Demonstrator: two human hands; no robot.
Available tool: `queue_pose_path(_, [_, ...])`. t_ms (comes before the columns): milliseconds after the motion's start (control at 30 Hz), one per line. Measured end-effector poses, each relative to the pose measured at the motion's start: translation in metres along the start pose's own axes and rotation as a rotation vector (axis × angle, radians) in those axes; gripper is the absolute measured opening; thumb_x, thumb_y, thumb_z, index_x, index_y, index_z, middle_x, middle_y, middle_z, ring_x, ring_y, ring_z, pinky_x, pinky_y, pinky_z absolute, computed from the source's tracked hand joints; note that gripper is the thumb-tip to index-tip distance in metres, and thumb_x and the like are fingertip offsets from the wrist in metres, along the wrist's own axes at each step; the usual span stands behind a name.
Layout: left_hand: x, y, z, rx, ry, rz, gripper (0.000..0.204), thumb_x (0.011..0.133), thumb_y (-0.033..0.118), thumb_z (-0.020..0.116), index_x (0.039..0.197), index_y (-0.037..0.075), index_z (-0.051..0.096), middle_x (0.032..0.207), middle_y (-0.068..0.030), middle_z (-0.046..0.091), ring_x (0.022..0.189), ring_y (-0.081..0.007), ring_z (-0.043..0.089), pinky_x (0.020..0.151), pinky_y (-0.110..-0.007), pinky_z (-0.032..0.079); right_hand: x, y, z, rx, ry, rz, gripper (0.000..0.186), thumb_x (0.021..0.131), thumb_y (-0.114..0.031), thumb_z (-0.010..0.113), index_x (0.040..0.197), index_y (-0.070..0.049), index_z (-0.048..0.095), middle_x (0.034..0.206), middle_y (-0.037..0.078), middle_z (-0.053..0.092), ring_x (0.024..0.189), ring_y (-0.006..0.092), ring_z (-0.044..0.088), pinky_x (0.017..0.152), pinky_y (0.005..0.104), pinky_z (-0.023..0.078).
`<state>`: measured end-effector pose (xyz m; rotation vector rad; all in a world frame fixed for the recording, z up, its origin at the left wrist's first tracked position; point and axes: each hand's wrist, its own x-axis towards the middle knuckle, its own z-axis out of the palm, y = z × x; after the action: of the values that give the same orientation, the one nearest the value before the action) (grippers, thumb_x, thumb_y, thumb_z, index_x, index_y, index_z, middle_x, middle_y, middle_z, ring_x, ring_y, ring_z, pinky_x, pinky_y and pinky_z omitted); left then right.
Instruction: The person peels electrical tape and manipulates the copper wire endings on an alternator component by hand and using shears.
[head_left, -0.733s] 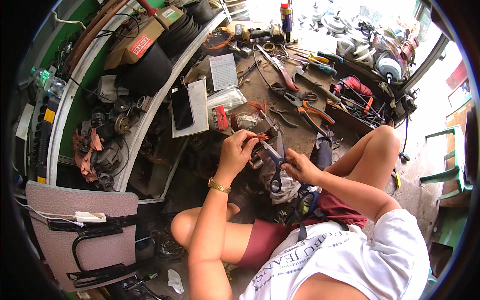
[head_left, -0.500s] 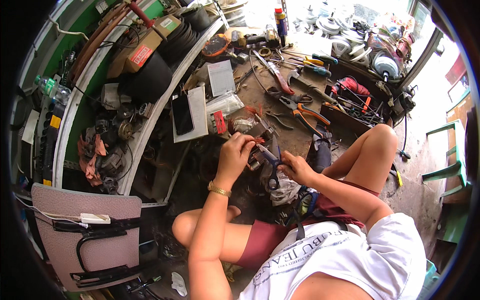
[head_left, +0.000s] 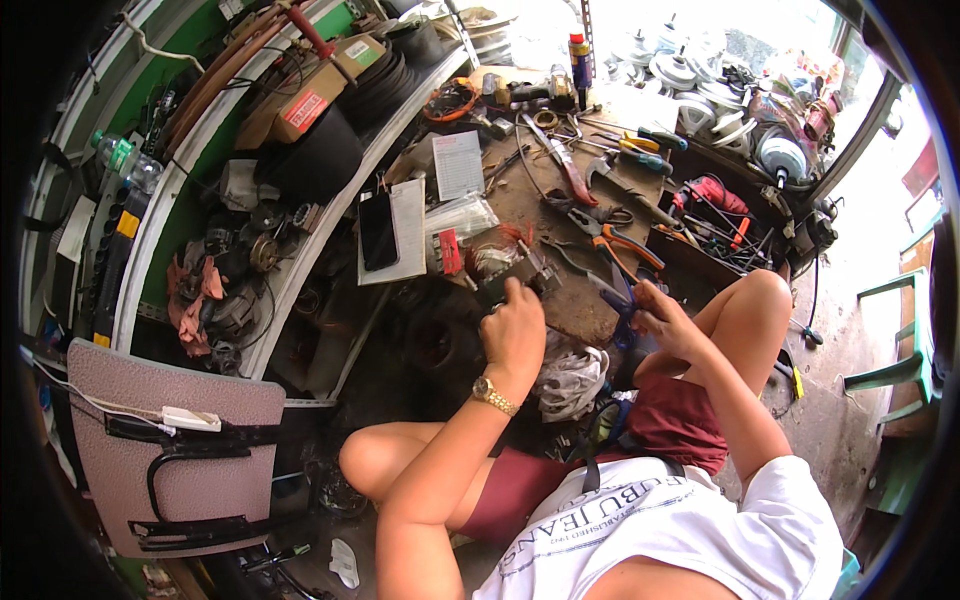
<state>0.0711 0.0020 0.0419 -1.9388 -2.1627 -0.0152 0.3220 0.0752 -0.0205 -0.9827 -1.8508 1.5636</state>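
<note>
My left hand (head_left: 514,338), a gold watch on its wrist, is at the near side of a dark metal part (head_left: 508,284) with a bundle of fine reddish wires (head_left: 508,244). The index fingertip presses on it and the other fingers are curled, partly hidden. To the right, my right hand (head_left: 662,318) grips blue-handled scissors (head_left: 622,304), their blades pointing away over the bench edge. Just beyond the scissors lie orange-and-black pliers (head_left: 625,240) and smaller pliers (head_left: 572,262) on the wooden bench (head_left: 585,310).
On the bench's left are a phone (head_left: 379,232), papers (head_left: 458,165) and a small red packet (head_left: 449,252). A hammer (head_left: 632,190) lies farther back. A toolbox with a red power tool (head_left: 712,195) stands right. A whitish rag (head_left: 572,384) hangs below my hands.
My left hand has let go of the reddish strands and come down onto the metal part. My right hand has drawn the scissors away to the right. The view has shifted slightly.
</note>
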Motion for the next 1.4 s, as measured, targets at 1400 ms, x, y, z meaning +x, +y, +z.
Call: queue_pose_path(1400, [-0.027,-0.054,0.028,-0.97,0.163,0.074,0.031,0.097,0.022,0.054,0.076,0.001,0.053,0.068,-0.0177,0.055,0.065,-0.0402,0.056,0.056,-0.044,0.043,0.125,-0.058,0.095,-0.922,0.252,-0.17,0.089,0.071,-0.075,0.063,0.126,-0.006,0.046,0.106,0.011,0.056,0.1,0.0301,0.06,0.079,0.0532,0.035])
